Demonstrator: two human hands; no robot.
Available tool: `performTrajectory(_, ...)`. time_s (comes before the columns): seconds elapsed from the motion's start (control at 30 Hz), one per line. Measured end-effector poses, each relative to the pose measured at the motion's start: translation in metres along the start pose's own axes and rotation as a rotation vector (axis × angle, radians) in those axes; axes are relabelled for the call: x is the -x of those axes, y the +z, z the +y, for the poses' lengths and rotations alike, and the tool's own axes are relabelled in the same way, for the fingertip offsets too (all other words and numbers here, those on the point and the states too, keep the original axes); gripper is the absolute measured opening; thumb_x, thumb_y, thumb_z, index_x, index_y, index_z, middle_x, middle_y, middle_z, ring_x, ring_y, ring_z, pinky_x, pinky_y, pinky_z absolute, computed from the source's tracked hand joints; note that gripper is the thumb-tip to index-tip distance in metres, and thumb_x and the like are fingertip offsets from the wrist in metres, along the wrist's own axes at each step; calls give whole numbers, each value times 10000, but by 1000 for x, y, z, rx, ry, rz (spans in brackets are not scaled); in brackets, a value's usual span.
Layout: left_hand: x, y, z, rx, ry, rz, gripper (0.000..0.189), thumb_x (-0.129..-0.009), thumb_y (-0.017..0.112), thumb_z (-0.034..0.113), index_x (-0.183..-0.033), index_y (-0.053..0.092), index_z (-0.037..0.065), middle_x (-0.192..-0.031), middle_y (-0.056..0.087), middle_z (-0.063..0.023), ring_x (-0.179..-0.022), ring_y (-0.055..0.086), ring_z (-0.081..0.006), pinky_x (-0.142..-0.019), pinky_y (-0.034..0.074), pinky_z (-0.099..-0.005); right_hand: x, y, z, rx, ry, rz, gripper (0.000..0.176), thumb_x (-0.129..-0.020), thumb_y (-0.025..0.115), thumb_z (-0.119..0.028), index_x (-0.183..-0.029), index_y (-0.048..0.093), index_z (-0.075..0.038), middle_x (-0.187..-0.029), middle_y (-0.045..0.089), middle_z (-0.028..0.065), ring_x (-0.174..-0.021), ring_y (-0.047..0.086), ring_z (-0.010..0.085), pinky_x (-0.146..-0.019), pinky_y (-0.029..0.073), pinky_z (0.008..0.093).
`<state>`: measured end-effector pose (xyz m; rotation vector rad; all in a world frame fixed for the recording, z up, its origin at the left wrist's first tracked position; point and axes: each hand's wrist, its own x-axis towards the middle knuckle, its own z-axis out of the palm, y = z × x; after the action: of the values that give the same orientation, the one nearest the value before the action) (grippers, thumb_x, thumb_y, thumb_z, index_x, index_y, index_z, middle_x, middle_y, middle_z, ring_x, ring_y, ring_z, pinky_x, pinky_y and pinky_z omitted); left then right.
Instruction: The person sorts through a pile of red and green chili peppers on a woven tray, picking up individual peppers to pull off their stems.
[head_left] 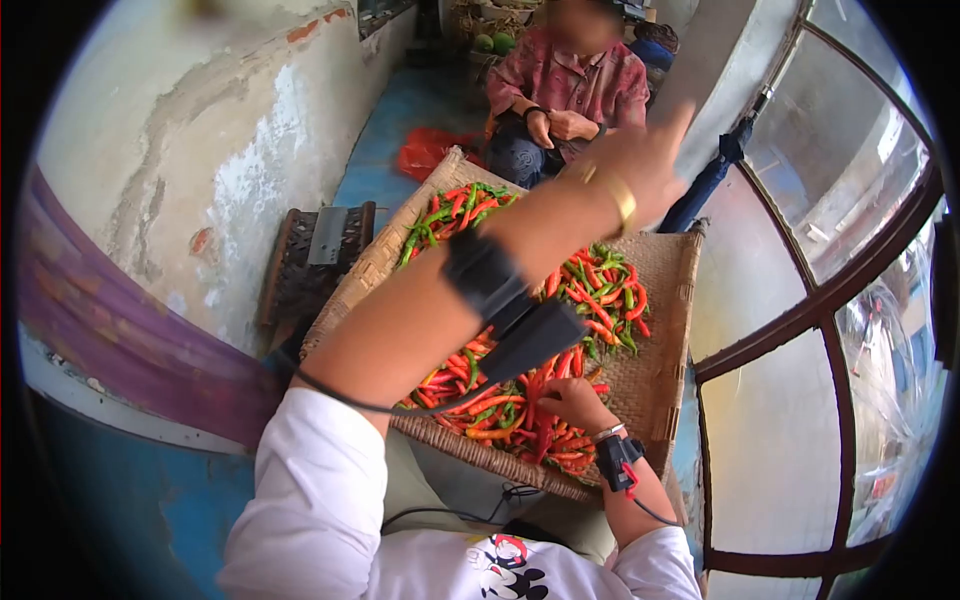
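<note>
My left hand point(645, 165) is raised over the far right part of a woven tray, arm stretched across it. The hand is blurred, but a finger sticks out upward and nothing shows in it. Low over the near edge of the tray, my right hand point(577, 404) has its fingers closed on a red chili pepper point(541, 395), partly hidden by the fingers. Around it lies a near heap of red, orange and green chili peppers point(490, 405). My left forearm covers part of the heaps.
The woven tray point(665, 350) also bears a far-left heap point(450, 215) and a right heap of mostly green and red peppers point(605, 290). Opposite sits a person point(575, 80), hands together. A red plastic bag point(430, 152) lies behind. Framed windows point(770, 450) stand right, a wall point(240, 150) left.
</note>
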<state>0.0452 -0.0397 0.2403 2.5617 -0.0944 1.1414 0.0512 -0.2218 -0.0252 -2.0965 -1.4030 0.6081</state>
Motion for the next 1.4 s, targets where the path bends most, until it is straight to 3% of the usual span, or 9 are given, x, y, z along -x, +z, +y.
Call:
performTrajectory(0.03,-27,4,-4,122,81,182,632,-697,608,187,-1231,321,6,-703,607,-151,-690,595,-327,-641,467,-403,0,-1,-4,-13,-3,19,176,-703,643,-166,-804,606,-27,-662,599,111,-600,587,236,-566,457,330)
performTrajectory(0.2,-71,-14,-6,164,-102,237,504,-694,624,201,-1120,453,-7,-712,627,-142,-699,620,-264,-663,494,-355,1,-5,-21,-42,73,-75,240,-693,659,-191,-871,591,-45,-671,603,95,-629,599,224,-576,461,312)
performTrajectory(0.3,-14,5,-11,291,-132,-92,364,-711,607,210,-1042,542,72,-647,609,-105,-594,594,-247,-598,470,-347,2,-1,-18,66,44,-92,257,-679,671,-216,-862,590,-55,-679,606,94,-647,603,228,-582,463,316)
performTrajectory(0.47,141,72,-22,134,-174,-799,245,-762,537,259,-956,594,119,-841,607,-130,-790,585,-298,-700,466,-405,2,-4,-26,97,18,-133,259,-671,675,-243,-828,588,-56,-711,616,100,-665,602,247,-588,465,330)
performTrajectory(0.63,236,109,-39,213,-80,-957,235,-751,560,204,-975,607,149,-882,610,-116,-865,575,-290,-769,450,-395,4,0,-19,39,-52,-147,292,-664,674,-259,-842,575,-50,-727,617,113,-656,599,282,-596,469,350)
performTrajectory(0.87,228,103,-38,222,-142,-1188,251,-782,548,258,-989,596,122,-908,605,-116,-867,573,-291,-743,447,-394,4,-9,-36,297,99,-260,425,-652,676,-283,-991,542,-64,-765,607,157,-724,596,318,-621,470,385)
performTrajectory(1.03,237,117,-40,345,-184,-1060,292,-817,503,325,-963,592,88,-884,605,-136,-854,570,-306,-741,438,-397,8,-18,-23,-62,4,-109,323,-718,640,-191,-981,560,-21,-724,614,116,-678,606,246,-591,464,348)
performTrajectory(1.2,236,109,-38,610,-191,-677,286,-809,541,311,-929,582,54,-860,573,-133,-837,555,-301,-729,435,-376,8,-35,-25,-815,442,-3,150,-823,586,-182,-809,573,-33,-612,502,-31,-515,437,62,-464,365,216)
performTrajectory(1.4,232,111,-44,525,-88,-645,270,-773,587,272,-905,583,36,-824,581,-115,-758,572,-295,-668,448,-371,8,-28,-26,-920,376,87,133,-837,571,-178,-807,578,-48,-606,517,-23,-494,420,44,-447,335,183)
